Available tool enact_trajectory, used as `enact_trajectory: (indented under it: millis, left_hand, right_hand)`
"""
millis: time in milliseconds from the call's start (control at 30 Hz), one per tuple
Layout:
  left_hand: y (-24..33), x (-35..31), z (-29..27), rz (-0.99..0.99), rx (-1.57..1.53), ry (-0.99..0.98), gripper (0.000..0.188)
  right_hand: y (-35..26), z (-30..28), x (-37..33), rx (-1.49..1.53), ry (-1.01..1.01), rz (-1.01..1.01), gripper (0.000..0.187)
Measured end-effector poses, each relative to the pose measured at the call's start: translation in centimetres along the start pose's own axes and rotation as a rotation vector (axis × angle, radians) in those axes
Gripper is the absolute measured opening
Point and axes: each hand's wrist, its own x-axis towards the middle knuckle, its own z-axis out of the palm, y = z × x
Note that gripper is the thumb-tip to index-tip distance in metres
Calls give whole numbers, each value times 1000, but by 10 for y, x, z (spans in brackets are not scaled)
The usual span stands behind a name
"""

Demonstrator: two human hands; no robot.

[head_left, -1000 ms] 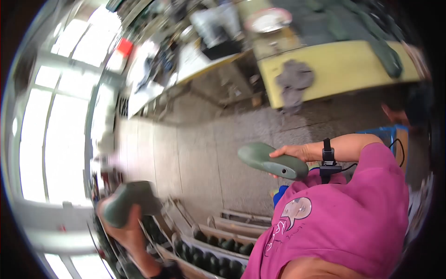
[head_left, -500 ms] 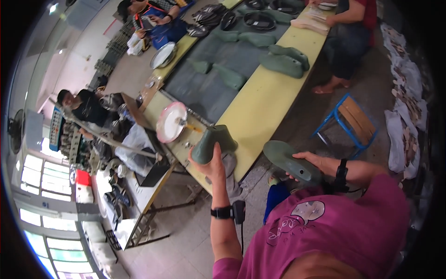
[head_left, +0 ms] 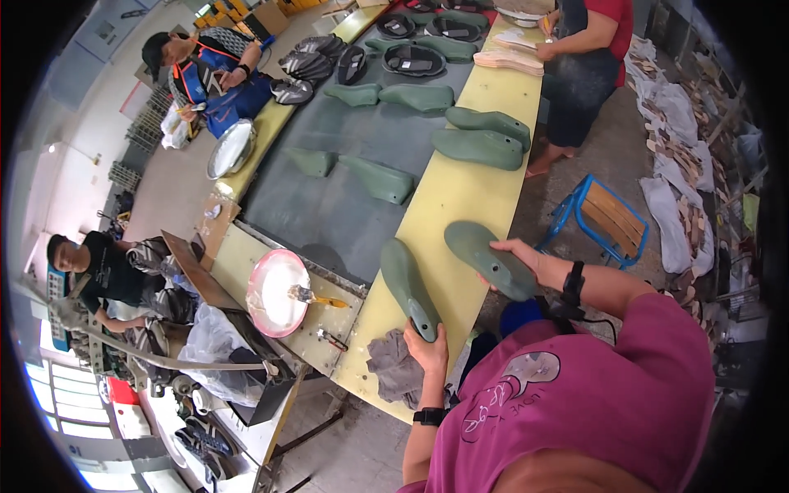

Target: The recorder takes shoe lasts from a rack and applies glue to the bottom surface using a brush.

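L grip (head_left: pixel 427 347) has last 1 (head_left: pixel 404 279), over bench (head_left: pixel 440 201), contact unclear; R grip (head_left: pixel 518 261) has last 2 (head_left: pixel 478 249), nr bench edge. Neither released; other lasts (head_left: pixel 477 149) already on bench.

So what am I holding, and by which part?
Left hand: a green last, by its near end. Right hand: another last, around its middle.
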Motion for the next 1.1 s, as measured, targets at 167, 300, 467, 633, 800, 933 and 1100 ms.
enact_trajectory:
  millis: [167, 300, 467, 633, 800, 933, 1100]
  left_hand:
    - [17, 16, -7, 63, 68, -182, 73]
    - [30, 32, -4, 19, 187, -193, 74]
    - [38, 48, 18, -178, 207, -281, 76]
    - [83, 71, 81, -263, 232, -212, 79]
    - [125, 88, 167, -277, 202, -239, 86]
    - [136, 106, 219, -274, 154, -197, 94]
    - [143, 123, 219, -82, -250, -281, 83]
  right_hand:
    - [-47, -1, 34, 138, 25, -31, 47]
    - [-55, -7, 16, 96, 392, 117, 51]
    - [-109, -26, -3, -602, 501, -41, 47]
    - [-130, -29, 13, -1743, 160, -944, 55]
    - [-125, -58, 32, -1877, -167, -786, 57]
    - [-165, -86, 51, -1932, -227, -800, 49]
    - [-210, -107, 64, -2061, -161, -850, 48]
